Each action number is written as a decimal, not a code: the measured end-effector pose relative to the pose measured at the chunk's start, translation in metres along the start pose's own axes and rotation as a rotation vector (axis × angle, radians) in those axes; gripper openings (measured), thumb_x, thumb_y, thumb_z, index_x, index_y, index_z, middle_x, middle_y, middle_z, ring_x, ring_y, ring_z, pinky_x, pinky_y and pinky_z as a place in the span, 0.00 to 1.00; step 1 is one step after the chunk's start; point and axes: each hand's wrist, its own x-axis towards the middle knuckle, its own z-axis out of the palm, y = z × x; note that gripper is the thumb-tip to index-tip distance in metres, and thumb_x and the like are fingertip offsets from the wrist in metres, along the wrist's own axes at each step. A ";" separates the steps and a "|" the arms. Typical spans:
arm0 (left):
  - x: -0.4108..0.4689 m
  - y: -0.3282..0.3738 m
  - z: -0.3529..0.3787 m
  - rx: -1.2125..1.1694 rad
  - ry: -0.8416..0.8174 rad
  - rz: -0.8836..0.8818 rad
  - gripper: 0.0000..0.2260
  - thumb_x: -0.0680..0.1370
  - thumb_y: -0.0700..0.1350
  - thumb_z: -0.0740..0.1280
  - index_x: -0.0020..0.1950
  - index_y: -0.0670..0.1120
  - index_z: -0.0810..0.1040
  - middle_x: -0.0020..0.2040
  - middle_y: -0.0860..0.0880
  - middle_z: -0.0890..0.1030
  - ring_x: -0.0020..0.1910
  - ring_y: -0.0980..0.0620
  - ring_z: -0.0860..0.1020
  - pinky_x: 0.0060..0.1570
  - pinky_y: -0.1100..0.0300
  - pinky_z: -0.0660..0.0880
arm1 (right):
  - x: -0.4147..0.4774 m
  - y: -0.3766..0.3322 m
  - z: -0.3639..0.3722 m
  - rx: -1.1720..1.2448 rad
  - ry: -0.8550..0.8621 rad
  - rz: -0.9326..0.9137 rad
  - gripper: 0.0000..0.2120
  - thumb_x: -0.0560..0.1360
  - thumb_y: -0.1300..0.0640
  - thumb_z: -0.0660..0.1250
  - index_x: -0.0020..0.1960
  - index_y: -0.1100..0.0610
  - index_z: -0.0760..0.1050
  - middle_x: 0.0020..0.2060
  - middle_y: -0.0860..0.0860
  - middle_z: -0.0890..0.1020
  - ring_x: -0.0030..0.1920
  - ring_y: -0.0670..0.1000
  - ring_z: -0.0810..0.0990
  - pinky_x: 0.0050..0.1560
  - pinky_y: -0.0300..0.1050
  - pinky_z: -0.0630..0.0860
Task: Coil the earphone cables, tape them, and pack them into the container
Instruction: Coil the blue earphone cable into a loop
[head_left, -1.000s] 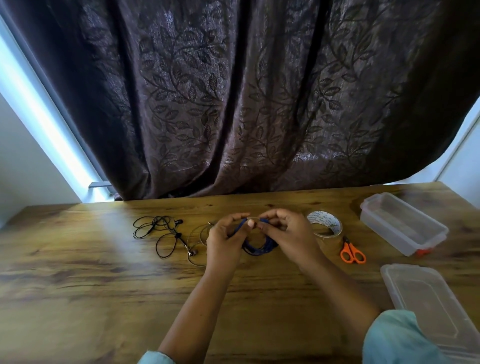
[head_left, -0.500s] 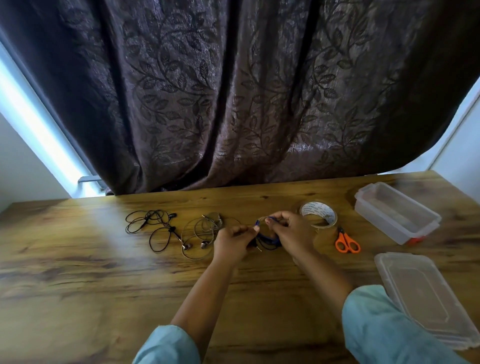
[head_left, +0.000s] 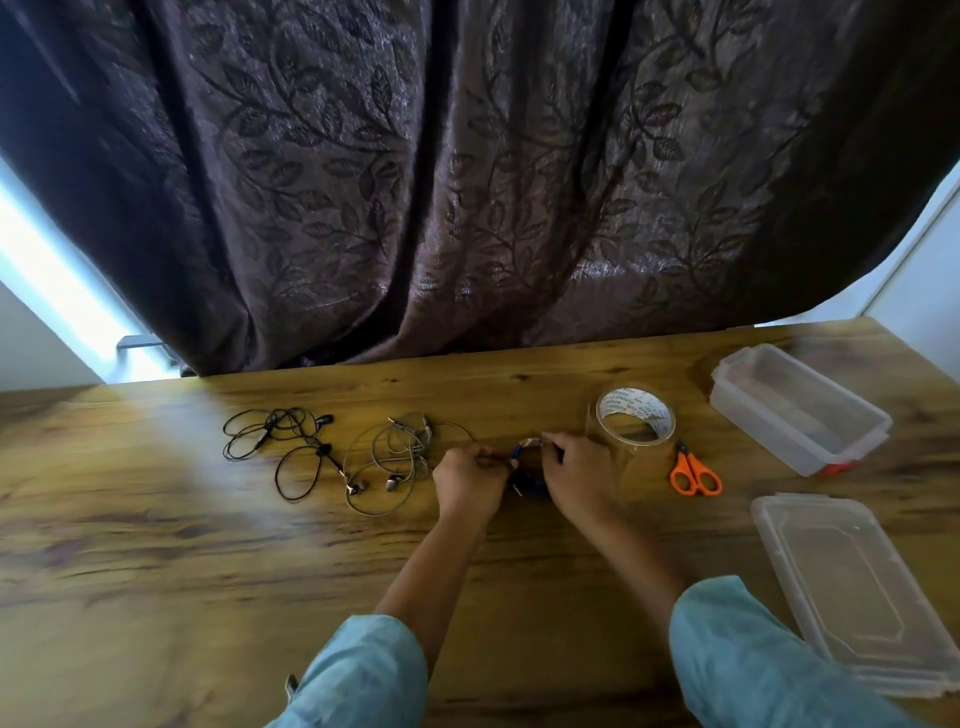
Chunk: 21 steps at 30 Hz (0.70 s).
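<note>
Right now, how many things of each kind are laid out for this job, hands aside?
Earphones: 3, namely black set, silver set, blue set
Tape: 1
Scissors: 1
Container: 1
Lid: 1
Total: 7

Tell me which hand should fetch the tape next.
The right hand, probably: it sits just beside the tape roll, with the orange scissors on that side too. The left hand, pinching the blue earphone coil, could hold it coiled.
</note>
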 end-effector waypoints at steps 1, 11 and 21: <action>0.000 -0.001 0.001 0.035 0.007 0.037 0.04 0.72 0.42 0.73 0.46 0.47 0.81 0.41 0.51 0.82 0.41 0.56 0.80 0.40 0.64 0.79 | -0.001 0.000 0.001 0.000 -0.003 -0.010 0.16 0.81 0.55 0.58 0.67 0.55 0.73 0.55 0.52 0.82 0.52 0.51 0.81 0.51 0.45 0.78; -0.006 0.008 -0.002 0.114 -0.034 0.072 0.07 0.73 0.46 0.73 0.50 0.48 0.83 0.44 0.54 0.81 0.42 0.59 0.78 0.38 0.71 0.73 | -0.006 -0.006 -0.002 0.124 0.010 0.016 0.17 0.79 0.63 0.60 0.67 0.56 0.73 0.62 0.52 0.78 0.61 0.49 0.76 0.57 0.37 0.72; -0.025 0.023 -0.004 0.075 -0.023 0.079 0.06 0.72 0.43 0.73 0.48 0.47 0.83 0.41 0.54 0.81 0.36 0.64 0.74 0.31 0.74 0.68 | -0.016 -0.005 -0.024 0.171 -0.014 0.024 0.17 0.79 0.62 0.59 0.66 0.58 0.75 0.60 0.56 0.80 0.57 0.54 0.80 0.47 0.34 0.70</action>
